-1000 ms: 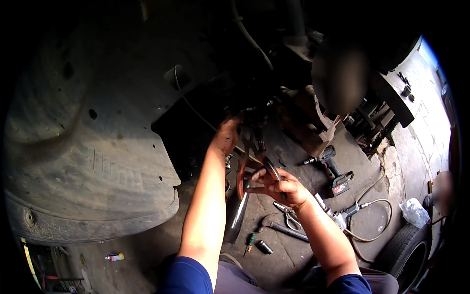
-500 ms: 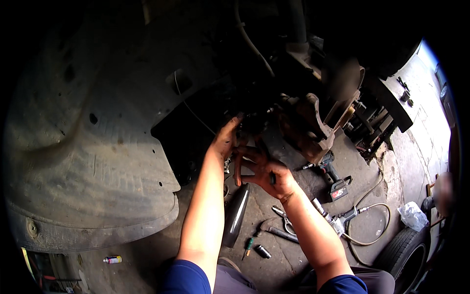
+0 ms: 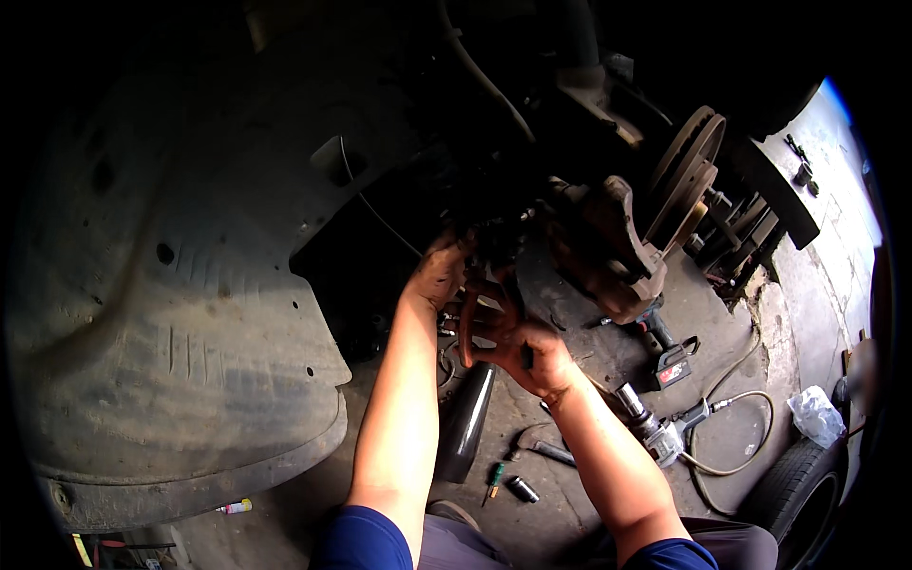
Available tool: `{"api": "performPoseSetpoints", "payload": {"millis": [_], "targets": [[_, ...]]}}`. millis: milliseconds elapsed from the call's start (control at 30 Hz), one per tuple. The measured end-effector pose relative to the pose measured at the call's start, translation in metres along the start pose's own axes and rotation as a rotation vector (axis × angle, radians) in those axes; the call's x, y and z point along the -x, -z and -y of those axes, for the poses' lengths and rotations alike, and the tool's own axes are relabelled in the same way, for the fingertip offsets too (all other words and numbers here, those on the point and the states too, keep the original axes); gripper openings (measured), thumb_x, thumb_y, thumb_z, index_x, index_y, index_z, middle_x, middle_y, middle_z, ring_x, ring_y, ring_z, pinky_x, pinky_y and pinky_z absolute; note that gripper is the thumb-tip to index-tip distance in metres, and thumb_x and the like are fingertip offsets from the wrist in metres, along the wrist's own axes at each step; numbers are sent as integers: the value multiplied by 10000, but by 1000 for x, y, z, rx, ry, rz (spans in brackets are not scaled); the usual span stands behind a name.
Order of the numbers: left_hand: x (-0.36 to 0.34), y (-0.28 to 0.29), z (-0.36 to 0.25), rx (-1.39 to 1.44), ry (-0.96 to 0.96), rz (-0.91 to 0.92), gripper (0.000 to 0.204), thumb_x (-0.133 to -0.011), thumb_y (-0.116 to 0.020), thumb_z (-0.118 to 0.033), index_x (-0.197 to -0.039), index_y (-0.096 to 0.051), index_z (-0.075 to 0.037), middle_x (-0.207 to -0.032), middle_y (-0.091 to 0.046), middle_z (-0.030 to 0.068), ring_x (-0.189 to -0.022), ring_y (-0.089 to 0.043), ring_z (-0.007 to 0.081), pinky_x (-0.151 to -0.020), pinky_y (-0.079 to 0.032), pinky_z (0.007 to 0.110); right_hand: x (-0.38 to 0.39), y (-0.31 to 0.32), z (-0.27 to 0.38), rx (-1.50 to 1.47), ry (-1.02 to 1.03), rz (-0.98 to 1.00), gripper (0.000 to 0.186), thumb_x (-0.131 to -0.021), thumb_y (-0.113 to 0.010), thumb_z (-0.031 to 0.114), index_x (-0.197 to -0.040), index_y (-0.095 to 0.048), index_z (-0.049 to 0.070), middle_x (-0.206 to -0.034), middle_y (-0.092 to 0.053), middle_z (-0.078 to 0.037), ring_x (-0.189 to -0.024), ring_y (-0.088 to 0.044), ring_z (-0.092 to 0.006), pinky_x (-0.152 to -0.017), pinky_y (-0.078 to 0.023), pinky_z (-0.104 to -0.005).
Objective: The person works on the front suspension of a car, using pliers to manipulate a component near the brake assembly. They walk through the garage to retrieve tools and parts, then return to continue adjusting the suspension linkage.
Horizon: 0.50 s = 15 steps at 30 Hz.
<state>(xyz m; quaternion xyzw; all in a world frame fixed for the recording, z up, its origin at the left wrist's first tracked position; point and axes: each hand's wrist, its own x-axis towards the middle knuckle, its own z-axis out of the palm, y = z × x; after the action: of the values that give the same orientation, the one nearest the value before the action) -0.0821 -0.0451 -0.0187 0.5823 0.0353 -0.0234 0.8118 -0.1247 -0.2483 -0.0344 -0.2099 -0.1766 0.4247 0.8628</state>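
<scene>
My left hand (image 3: 439, 272) reaches up into the shadow beside the wheel well, its fingertips lost in the dark among the suspension parts. Just right of it and lower, my right hand (image 3: 532, 357) has its grimy fingers bent and spread apart near the same dark parts. A dark spot shows by its thumb; whether that is grease or a small object, I cannot tell. The rusty brake caliper bracket (image 3: 622, 233) is to the right of both hands, with the brake disc (image 3: 686, 166) behind it. What the left fingers touch is hidden.
A mud-stained fender liner (image 3: 209, 332) fills the left. On the floor lie a black tapered tube (image 3: 465, 423), a screwdriver (image 3: 495, 480), a socket (image 3: 523, 489), a cordless impact wrench (image 3: 665, 351) and an air impact wrench (image 3: 660, 435) with its hose. A tire (image 3: 788, 489) lies at right.
The view has shifted slightly, so the floor tools appear farther right. Both hands stay at the same dark parts; the right fingers have shifted a little. A blur that covered the brake disc is gone.
</scene>
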Motion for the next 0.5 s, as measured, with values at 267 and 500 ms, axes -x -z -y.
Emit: {"api": "performPoseSetpoints", "payload": {"millis": [267, 500], "targets": [[-4, -22, -25, -37, 347, -160, 859, -830, -704, -655, -1460, -538, -97, -1343, -643, 144, -1111, -659, 336, -868, -563, 516, 1, -3, 5, -26, -27, 21, 830, -796, -504, 125, -1600, -301, 119, -1432, -506, -145, -1279, -555, -340, -1017, -481, -506], [-4, -35, -26, -111, 403, -294, 808, -817, -700, -694, -1421, -577, -172, -1345, -638, 123, -1098, -651, 344, -847, -559, 539, 2, 2, 5, -68, -41, 15, 816, -810, -510, 127, -1600, -308, 130, -1456, -500, -139, -1308, -541, -324, -1029, -481, -513]]}}
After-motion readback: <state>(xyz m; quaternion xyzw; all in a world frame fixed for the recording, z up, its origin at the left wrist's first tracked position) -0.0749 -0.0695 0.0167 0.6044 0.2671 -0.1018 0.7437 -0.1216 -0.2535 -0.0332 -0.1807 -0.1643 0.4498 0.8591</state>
